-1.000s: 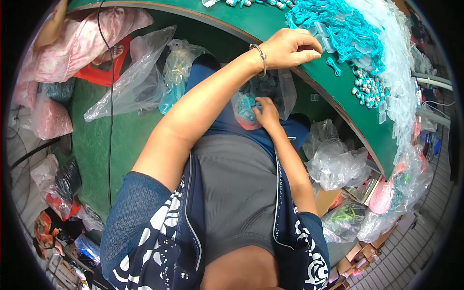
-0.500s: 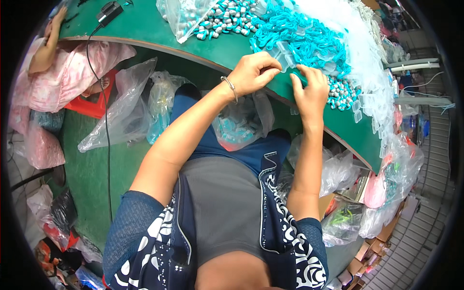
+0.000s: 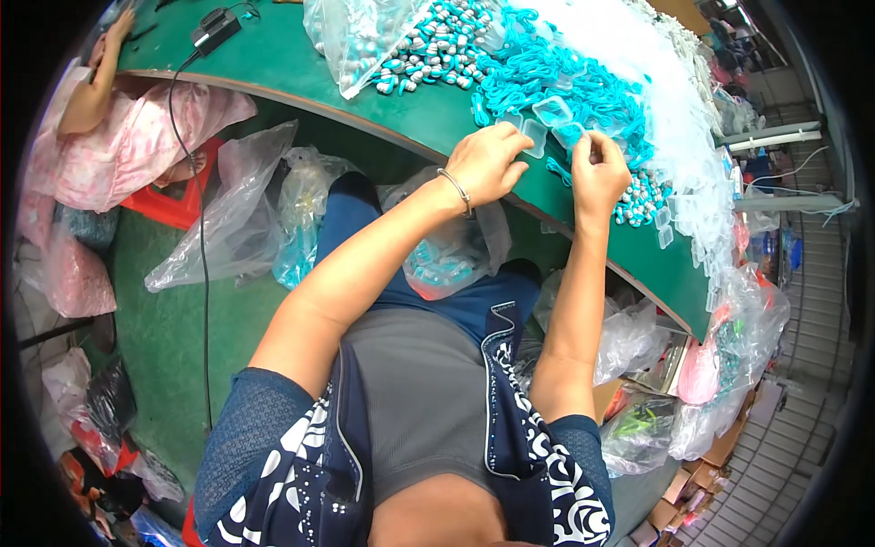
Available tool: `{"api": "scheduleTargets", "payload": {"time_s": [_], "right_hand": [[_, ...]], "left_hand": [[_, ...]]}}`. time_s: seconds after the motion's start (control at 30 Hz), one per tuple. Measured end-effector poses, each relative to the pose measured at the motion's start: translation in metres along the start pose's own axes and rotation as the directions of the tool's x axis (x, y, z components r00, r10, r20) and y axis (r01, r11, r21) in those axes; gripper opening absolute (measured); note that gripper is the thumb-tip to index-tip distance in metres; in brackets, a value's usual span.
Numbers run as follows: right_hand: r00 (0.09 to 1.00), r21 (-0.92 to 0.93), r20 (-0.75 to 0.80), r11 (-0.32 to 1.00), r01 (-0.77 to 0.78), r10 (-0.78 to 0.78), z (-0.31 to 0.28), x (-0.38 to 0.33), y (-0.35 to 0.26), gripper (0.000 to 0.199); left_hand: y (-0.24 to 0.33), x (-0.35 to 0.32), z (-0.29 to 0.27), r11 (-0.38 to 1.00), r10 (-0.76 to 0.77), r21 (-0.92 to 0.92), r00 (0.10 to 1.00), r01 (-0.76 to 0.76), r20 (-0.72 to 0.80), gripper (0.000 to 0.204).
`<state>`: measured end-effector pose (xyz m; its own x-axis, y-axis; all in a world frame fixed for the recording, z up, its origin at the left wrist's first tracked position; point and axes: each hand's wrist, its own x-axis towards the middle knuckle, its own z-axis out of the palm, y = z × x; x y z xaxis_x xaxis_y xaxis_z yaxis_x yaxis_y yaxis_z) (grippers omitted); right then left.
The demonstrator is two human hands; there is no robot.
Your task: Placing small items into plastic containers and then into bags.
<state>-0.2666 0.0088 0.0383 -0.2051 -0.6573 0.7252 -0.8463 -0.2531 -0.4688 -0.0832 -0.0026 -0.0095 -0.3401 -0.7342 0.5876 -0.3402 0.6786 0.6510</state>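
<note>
My left hand is over the near edge of the green table, its fingertips closed at the edge of a small clear plastic case. A second clear square part lies just beyond it; I cannot tell whether the two are joined. My right hand is to the right, thumb and forefinger pinched together; what is between them is too small to make out. Behind both hands is a heap of turquoise coiled cords. Grey-and-turquoise earbuds are piled beside my right hand.
More earbuds are heaped at the back, beside a clear bag. Clear cases are piled along the right. A bag of turquoise pieces rests by my lap. At left are a black adapter and another person's arm.
The clear parts between my hands have shifted and now appear spread apart. My right thumb and forefinger have come together in a pinch. My left hand has moved slightly nearer to me.
</note>
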Motion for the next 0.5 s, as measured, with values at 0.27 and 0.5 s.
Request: {"api": "scheduleTargets", "payload": {"time_s": [0.27,0.5], "right_hand": [[0.772,0.185,0.526,0.839,-0.512,0.355,-0.041,-0.016,0.011,0.017],[0.745,0.07,0.622,0.931,-0.359,0.24,-0.036,-0.012,0.013,0.023]], "left_hand": [[0.01,0.005,-0.014,0.988,-0.028,-0.15,0.997,0.037,0.065,0.051],[-0.005,0.004,-0.018,0.991,0.129,-0.08,0.949,-0.11,0.288,0.046]]}}
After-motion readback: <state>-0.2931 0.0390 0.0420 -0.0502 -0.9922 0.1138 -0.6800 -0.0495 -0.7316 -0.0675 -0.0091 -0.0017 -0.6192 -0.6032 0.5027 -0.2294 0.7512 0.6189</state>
